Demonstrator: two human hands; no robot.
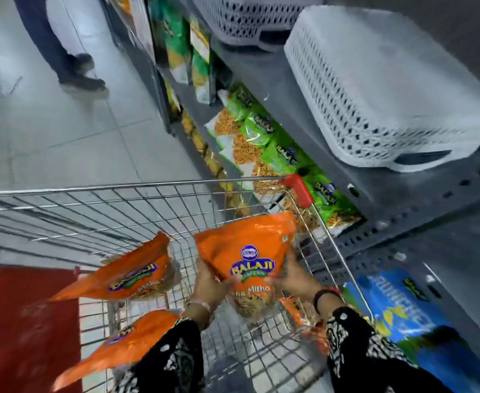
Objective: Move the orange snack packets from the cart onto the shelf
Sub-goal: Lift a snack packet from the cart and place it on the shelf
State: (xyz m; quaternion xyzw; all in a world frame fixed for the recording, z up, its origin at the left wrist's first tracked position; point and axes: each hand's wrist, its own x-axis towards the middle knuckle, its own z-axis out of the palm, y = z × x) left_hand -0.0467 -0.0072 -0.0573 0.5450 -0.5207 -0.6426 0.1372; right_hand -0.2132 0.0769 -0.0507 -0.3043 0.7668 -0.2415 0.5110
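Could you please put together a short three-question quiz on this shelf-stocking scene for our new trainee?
1. True or false: both hands grip the same orange packet.
2. Besides the held one, how many orange packets are plainly visible in the cart?
3. Which colour are the packets on the shelf just past the cart's red corner guard: A) green, B) purple, C) black?

Key:
1. True: the left hand and right hand hold its lower edges.
2. Two, an upper packet and a lower packet; an orange scrap under the right wrist is unclear.
3. A, the green packets.
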